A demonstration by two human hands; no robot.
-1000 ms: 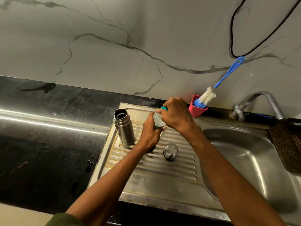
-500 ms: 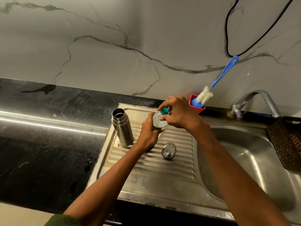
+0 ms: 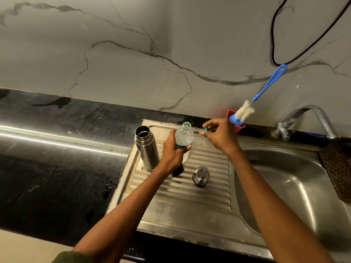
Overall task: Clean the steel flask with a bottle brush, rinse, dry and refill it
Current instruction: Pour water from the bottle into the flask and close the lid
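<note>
The steel flask (image 3: 146,147) stands upright and uncapped at the left of the ribbed drainboard (image 3: 190,198). My left hand (image 3: 173,154) grips a clear plastic water bottle (image 3: 184,136) just right of the flask; the bottle's mouth is uncovered. To the right of the bottle, my right hand (image 3: 221,135) pinches its small green cap (image 3: 205,129). The flask's steel cap (image 3: 201,176) lies on the drainboard. A dark stopper (image 3: 178,169) sits partly hidden under my left wrist. A blue-handled bottle brush (image 3: 245,112) leans in a red cup (image 3: 238,126) by the wall.
The steel sink basin (image 3: 288,186) lies to the right, with a tap (image 3: 311,118) arching over its back edge. A brown woven mat (image 3: 338,168) hangs at the right edge. Black wet countertop (image 3: 57,168) spreads to the left. A black cable (image 3: 284,59) hangs on the marble wall.
My right hand has twisted the green cap off the bottle and moved it to the right. The bottle's mouth is now uncovered. My left hand still holds the bottle.
</note>
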